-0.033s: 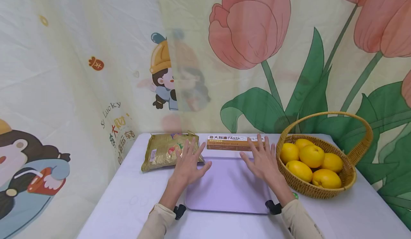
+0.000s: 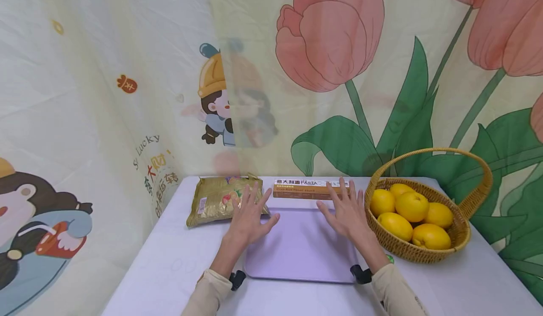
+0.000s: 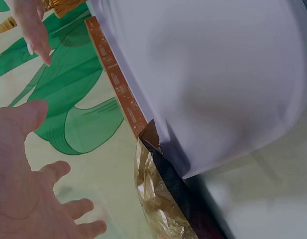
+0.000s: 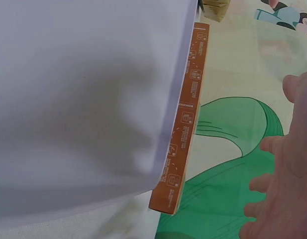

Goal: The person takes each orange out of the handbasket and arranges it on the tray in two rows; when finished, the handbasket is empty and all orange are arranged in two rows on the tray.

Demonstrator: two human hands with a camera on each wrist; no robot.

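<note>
Both hands hover with fingers spread over a light purple tray (image 2: 301, 250) on the white table. The left hand (image 2: 248, 214) is above the tray's left edge, beside a gold foil packet (image 2: 218, 200), and holds nothing. My right hand (image 2: 348, 214) is over the tray's right side, near the wicker basket, and is likewise without anything in it. Behind the tray lies an orange and white pasta box (image 2: 299, 189), its right end partly covered by the right fingertips. In the right wrist view the box's brown side (image 4: 180, 134) runs along the tray's rim.
To the right stands a wicker basket (image 2: 417, 255) with a tall handle, filled with several yellow lemon-like fruits (image 2: 411, 206). A small green item (image 2: 390, 258) is partly hidden by the right wrist. Printed curtains (image 2: 254, 70) hang behind the table.
</note>
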